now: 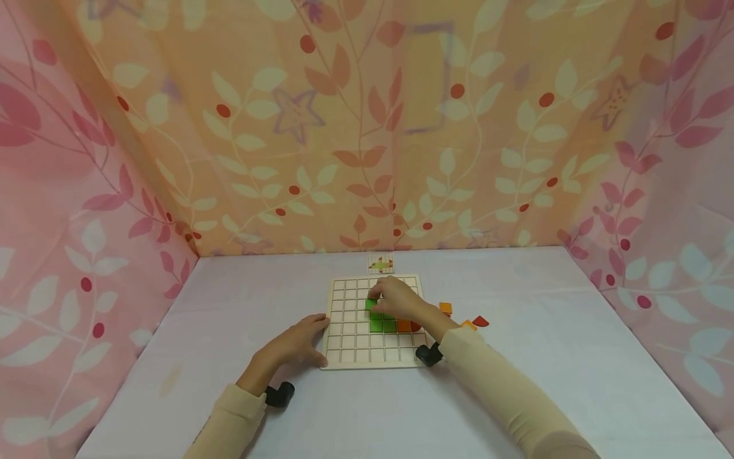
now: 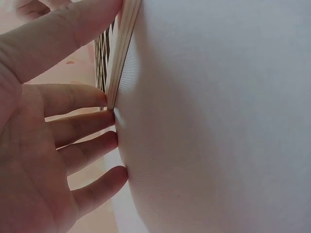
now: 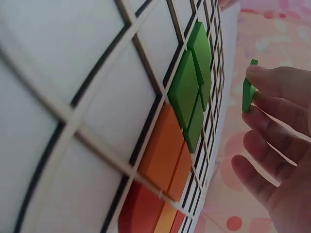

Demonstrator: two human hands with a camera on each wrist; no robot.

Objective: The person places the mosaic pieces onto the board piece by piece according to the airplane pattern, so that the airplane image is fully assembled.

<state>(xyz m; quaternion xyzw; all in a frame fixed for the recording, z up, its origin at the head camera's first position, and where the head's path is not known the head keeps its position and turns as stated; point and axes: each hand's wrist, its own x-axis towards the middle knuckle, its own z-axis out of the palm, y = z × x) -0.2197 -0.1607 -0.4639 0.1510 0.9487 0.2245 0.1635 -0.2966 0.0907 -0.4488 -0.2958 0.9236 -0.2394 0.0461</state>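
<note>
A pale wooden grid board (image 1: 348, 357) lies on the table, its cells ruled off by raised lines. My right hand (image 1: 398, 298) is above its upper middle and pinches a green tile (image 3: 248, 92) between thumb and fingertips. In the right wrist view that tile is clear of the board. Several green tiles (image 1: 383, 326) sit together in cells below it, with orange tiles (image 1: 404, 326) and red rounded pieces (image 3: 138, 208) beside them. My left hand (image 1: 295, 344) touches the board's left edge, its fingers spread and fairly straight, with the thumb at the near corner.
Right of the board lie loose orange tiles (image 1: 445, 308) and a red rounded piece (image 1: 480, 321). A small pattern card (image 1: 381, 263) lies just past the board's far edge. Floral cloth (image 1: 367, 127) walls the white table (image 1: 516, 287) at the back and both sides.
</note>
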